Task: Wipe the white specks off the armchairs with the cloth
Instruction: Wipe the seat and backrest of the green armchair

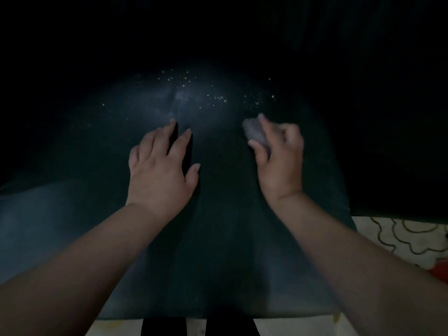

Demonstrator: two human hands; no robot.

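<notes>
While the left hand (160,175) lies flat with fingers spread, likely steadying the armchair (225,238) seat, the right hand (278,154) has a closed grip on the bunched cloth (254,133), just below the white specks (215,98) at upper centre.

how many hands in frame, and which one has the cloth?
2. Bare left hand rests with spread fingers on the dark armchair seat; right hand grips the small grey bunched cloth.

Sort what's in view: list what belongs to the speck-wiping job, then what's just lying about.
Job:
- balled cloth, gripped by right hand
- white specks
- dark armchair seat
- left hand, fingers spread on the seat

Lying about:
- patterned floor covering
- orange item, unclear
</notes>
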